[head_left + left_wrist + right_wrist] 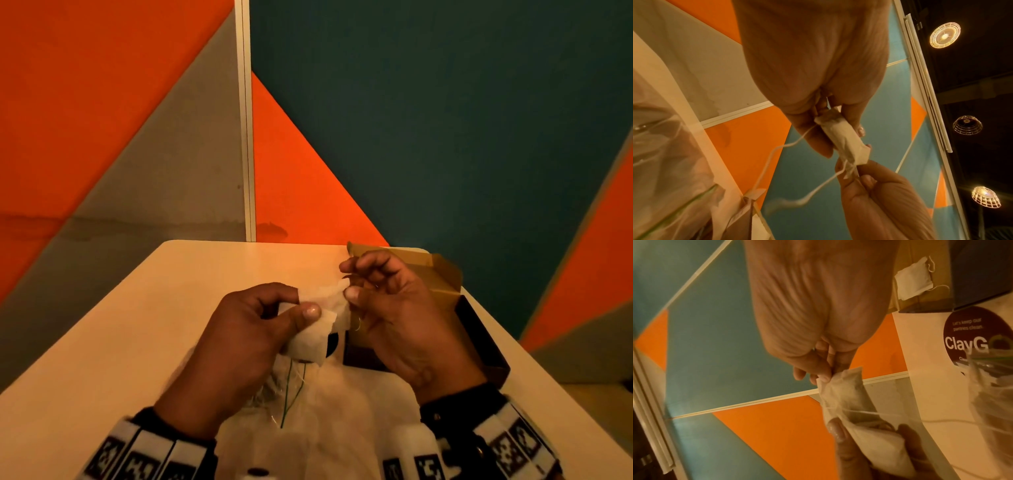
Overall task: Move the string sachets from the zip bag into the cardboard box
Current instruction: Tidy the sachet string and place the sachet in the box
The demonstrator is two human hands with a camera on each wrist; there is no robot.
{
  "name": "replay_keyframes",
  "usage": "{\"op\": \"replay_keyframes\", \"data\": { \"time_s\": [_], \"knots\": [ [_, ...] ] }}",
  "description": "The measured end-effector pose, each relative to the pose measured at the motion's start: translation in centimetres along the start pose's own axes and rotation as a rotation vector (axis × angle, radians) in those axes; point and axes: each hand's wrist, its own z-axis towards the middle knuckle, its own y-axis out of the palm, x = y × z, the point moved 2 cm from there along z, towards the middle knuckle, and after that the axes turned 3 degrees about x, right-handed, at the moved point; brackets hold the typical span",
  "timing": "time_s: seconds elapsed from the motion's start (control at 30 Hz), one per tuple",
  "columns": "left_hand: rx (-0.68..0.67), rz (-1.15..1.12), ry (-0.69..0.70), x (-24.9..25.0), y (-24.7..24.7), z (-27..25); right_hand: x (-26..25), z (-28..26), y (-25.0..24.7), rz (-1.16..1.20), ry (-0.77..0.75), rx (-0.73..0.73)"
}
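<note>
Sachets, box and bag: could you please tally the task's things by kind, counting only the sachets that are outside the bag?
String sachets: 3: lower sachet in the left hand, upper sachet in the right hand, boxed sachet
Cardboard box: 1
Zip bag: 1
Total: 5
</note>
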Motion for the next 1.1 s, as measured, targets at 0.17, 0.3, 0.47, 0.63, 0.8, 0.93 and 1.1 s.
{"op": "replay_keyframes", "data": {
  "time_s": [0.17,0.3,0.47,0.63,0.8,0.93,1.1],
  "knots": [
    [0.100,0.205,0.056,0.5,-0.8,0.2,-0.4,-0.3,0.0,-0.300,-0.065,0.022],
    [0.115,0.520,0.182,1.1,-1.0,0.1,-1.3,-1.2,0.8,-0.712,-0.051,-0.077],
    [0.048,0.771,0.312,2.0,-0.8,-0.2,-1.2,-1.1,1.1,-0.826,0.011,-0.128],
    [0.018,0.833,0.325,2.7,-0.9,-0.2,-1.5,-1.0,0.6,-0.929,-0.004,-0.131],
    [0.010,0.929,0.343,3.3,-1.3,-0.2,-1.6,-0.8,0.1,-1.044,-0.038,-0.129],
    [-0.021,0.957,0.269,3.8,-2.4,-0.1,-2.1,-0.5,-1.0,-1.147,-0.027,-0.132],
    [-0.019,0.959,0.215,3.7,-3.1,0.2,-2.0,0.1,-2.3,-1.252,0.028,-0.124]
  ]
}}
